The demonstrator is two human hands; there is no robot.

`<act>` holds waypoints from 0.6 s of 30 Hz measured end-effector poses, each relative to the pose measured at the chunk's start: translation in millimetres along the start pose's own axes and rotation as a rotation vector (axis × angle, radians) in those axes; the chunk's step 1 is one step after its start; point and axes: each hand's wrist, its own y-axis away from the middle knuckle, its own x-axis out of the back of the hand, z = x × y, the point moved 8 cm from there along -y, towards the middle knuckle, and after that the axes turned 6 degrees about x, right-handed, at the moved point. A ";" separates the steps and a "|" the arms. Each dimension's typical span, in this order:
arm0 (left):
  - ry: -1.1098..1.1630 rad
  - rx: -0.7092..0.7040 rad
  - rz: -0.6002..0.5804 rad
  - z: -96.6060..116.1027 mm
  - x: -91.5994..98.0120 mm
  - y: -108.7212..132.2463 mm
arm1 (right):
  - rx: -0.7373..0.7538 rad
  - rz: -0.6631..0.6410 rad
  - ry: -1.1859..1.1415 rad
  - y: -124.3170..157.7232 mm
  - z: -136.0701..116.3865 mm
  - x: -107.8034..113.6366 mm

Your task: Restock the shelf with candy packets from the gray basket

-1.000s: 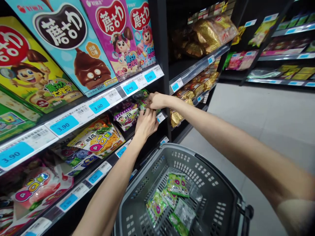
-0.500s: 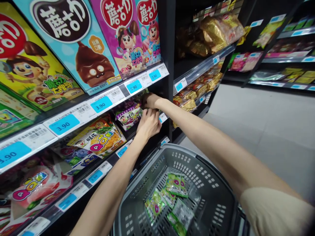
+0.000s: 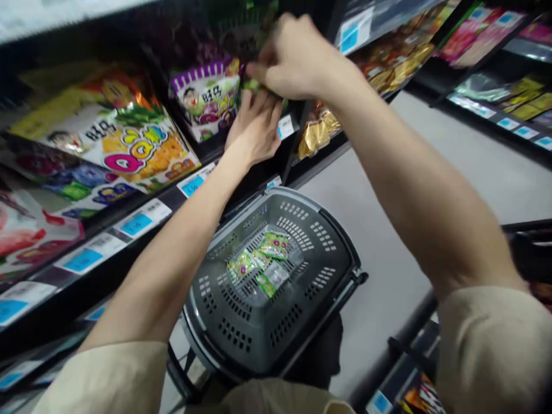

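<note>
Both my hands reach to the right end of a dark shelf. My left hand (image 3: 255, 123) rests beside a purple-striped candy bag (image 3: 209, 100), its fingers pointing up toward a small green packet (image 3: 251, 84). Just above it, my right hand (image 3: 293, 57) is bent down with fingertips pinched near that green packet; what lies between them is blurred and dark. Below my hands sits a grey basket (image 3: 267, 322) holding several small green packets (image 3: 275, 246) at its bottom.
Orange and yellow candy bags (image 3: 116, 132) fill the shelf at left, behind a price-label edge (image 3: 142, 221). Gold packages (image 3: 317, 135) stand on a neighbouring rack. Pale floor (image 3: 375, 230) shows right of the basket, with another rack (image 3: 487, 109) beyond.
The view has tilted down and come closer, so more of the basket shows and the upper boxes are gone. My right hand has risen over my left hand.
</note>
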 end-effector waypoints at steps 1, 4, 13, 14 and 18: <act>0.007 -0.015 0.003 0.8 0.5 0.3 | 0.017 0.111 0.080 22.6 -5.9 8.5; 0.036 -0.051 0.034 2.4 3.8 1.6 | 0.190 0.185 0.201 100.4 -20.6 -20.0; 0.088 0.170 -0.052 -25.2 -45.3 -16.4 | 0.374 -1.164 0.113 317.0 46.5 -355.0; 0.038 0.172 -0.125 -25.1 -49.8 -16.0 | 0.339 -1.192 0.119 327.1 50.4 -372.7; -0.136 -0.028 -0.145 -6.4 -24.6 -5.0 | 0.259 -1.232 0.136 345.4 53.2 -406.8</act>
